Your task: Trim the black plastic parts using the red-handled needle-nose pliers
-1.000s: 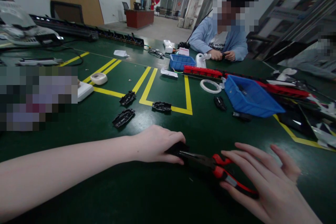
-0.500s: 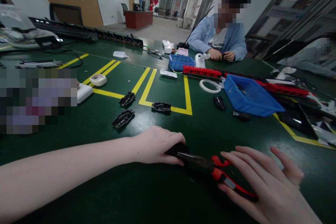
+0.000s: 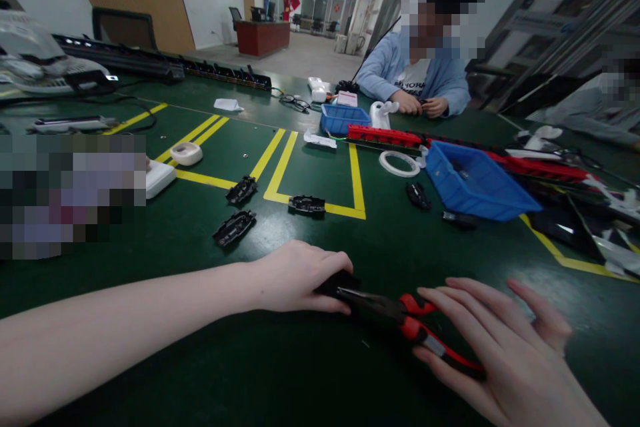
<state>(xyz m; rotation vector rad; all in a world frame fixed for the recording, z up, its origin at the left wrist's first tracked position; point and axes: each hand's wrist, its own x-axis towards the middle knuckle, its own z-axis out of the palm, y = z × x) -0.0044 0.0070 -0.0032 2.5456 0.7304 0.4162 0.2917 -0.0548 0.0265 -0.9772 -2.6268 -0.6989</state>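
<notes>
Pliers [image 3: 400, 320] with red-and-black handles lie on the green desk [image 3: 300, 373] at the near edge, their long axis running from the dark nose on the left to the handle ends at near right. At the nose, the left hand [image 3: 295, 277] is clenched around a small black part [image 3: 339, 282], pinning it to the desk where the plier tips meet it. On the other end, the right hand [image 3: 500, 347] lies flat with fingers spread across the handles, touching them but not closed on them, so it is the nearer hand to the tool's grip end. Farther off, three black plastic housings [image 3: 235, 227] rest near yellow floor-style tape lines [image 3: 320, 207], and a blue bin [image 3: 475, 183] sits to the right beside a roll of white tape [image 3: 399, 163]. Across the far side of the desk, another person in a light blue top [image 3: 415, 77] works with both hands close together over something too small to make out.
</notes>
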